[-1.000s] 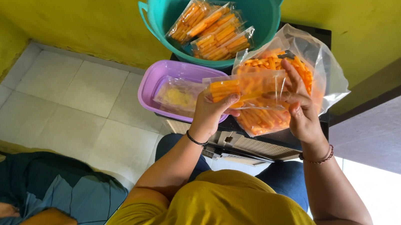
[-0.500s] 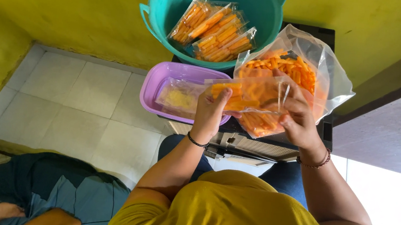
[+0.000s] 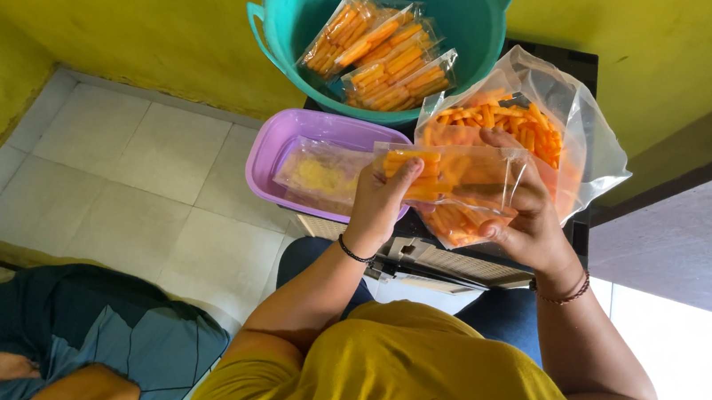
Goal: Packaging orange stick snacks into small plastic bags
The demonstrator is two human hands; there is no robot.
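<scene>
Teal tub [image 3: 298, 6] with clear packets of orange sticks [image 3: 386, 52], lilac basin [image 3: 268, 150] just below it holding a pale yellow bag [image 3: 319, 173], clear small bag [image 3: 453, 175] of orange sticks beside the tub, yellow wall [image 3: 110, 2], mustard shirt [image 3: 433, 387], off-white floor tiles [image 3: 127, 174].

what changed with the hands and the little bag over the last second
The right hand curled from open fingers at the small clear bag into a grip on its right end. The left hand kept its hold on the left end. The big open bag, teal tub and purple basin stayed put.
</scene>
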